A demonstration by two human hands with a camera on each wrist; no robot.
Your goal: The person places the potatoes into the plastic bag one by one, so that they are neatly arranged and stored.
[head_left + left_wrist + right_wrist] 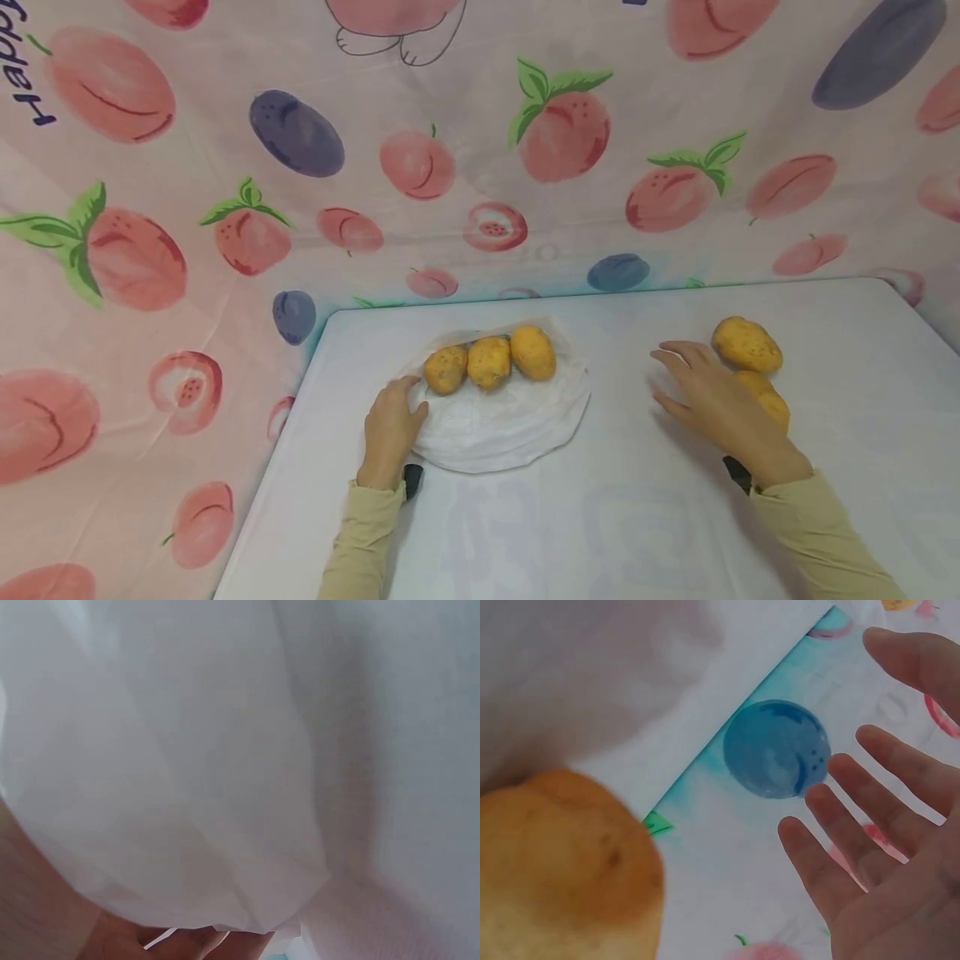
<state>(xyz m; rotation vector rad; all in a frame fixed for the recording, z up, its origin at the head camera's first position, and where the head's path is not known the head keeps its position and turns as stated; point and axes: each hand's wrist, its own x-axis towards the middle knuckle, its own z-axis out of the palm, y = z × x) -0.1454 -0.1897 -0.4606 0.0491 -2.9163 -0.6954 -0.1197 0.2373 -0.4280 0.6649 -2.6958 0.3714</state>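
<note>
Three potatoes (489,363) sit in a row at the back of a thin white plastic bag (487,437); I cannot tell whether they lie in it or on it. At the bag's left edge is my left hand (392,429), thumb and forefinger apart. The left wrist view has the bag (172,772) covering part of the fingers (180,945). My right hand (708,400) hovers with spread fingers, holding nothing, beside two more potatoes (747,343), partly covering the nearer one (768,400). The right wrist view shows its open palm (900,900) and a potato (570,870).
The white tabletop (615,533) carries everything. Behind it and along its left side hangs a pink cloth (480,117) printed with fruit. A dark wrist strap (412,481) shows on the left wrist, another (737,473) on the right.
</note>
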